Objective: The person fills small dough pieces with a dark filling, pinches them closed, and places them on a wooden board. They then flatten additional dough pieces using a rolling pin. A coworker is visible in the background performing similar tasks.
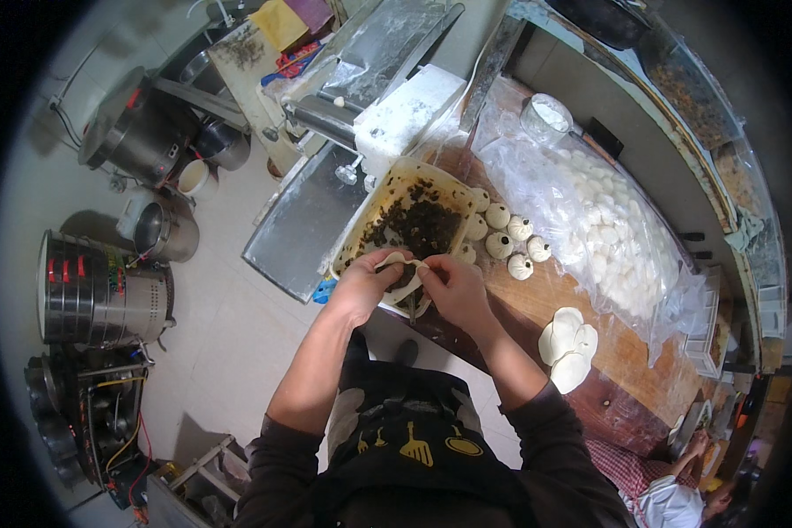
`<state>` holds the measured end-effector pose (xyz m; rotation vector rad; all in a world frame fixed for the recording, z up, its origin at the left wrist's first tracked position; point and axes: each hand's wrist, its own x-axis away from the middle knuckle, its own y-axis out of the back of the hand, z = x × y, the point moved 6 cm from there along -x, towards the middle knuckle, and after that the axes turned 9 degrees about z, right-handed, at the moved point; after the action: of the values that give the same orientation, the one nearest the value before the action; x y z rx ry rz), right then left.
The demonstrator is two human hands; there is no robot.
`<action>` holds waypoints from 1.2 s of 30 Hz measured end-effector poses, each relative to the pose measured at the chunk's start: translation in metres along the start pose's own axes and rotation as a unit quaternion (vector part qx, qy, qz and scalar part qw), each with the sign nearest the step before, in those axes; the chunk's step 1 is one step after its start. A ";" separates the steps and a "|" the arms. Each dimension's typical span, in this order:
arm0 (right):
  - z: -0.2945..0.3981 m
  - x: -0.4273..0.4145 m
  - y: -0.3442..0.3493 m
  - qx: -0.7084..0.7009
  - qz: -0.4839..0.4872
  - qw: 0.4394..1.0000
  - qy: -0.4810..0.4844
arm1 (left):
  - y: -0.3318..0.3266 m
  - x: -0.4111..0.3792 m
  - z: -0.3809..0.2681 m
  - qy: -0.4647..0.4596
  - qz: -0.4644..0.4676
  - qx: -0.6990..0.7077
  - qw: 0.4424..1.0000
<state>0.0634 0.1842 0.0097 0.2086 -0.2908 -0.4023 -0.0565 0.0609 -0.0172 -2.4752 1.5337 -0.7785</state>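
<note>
Over the near end of a plastic tub [363,241] of dark chopped filling [429,221], a round dough wrapper [406,288] rests in my left hand [364,284]. Some filling shows inside the wrapper. My left thumb reaches over its middle, while my right hand [457,288] pinches its right edge between thumb and fingers. Below the wrapper, a utensil handle [412,309] sticks out at the tub's near rim. Several pleated buns [499,245] sit right of the tub, some with dark filling at the top. Farther right lies a small overlapping pile of flat wrappers [569,346].
Many pale dough pieces lie under clear plastic sheeting [627,231] on the wooden worktop [508,297]. A bowl of white flour [546,119] stands at the back. A floury dough roller machine [402,112] adjoins the tub. Another person [666,492] is at lower right; steel pots [105,287] stand left.
</note>
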 end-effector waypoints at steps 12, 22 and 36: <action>0.000 -0.001 -0.002 0.173 -0.021 0.980 0.092 | -0.002 -0.017 -0.013 0.090 0.061 -0.262 0.959; 0.025 0.007 -0.009 0.167 -0.111 0.965 0.169 | -0.019 0.000 0.020 -0.088 0.014 0.313 0.946; -0.006 -0.001 -0.021 -0.051 -0.063 0.997 0.012 | -0.005 0.004 0.007 0.007 0.026 0.250 0.968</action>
<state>0.0572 0.1667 -0.0011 0.1310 -0.2334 -0.5374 -0.0479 0.0586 -0.0201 -2.0558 1.2096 -1.0253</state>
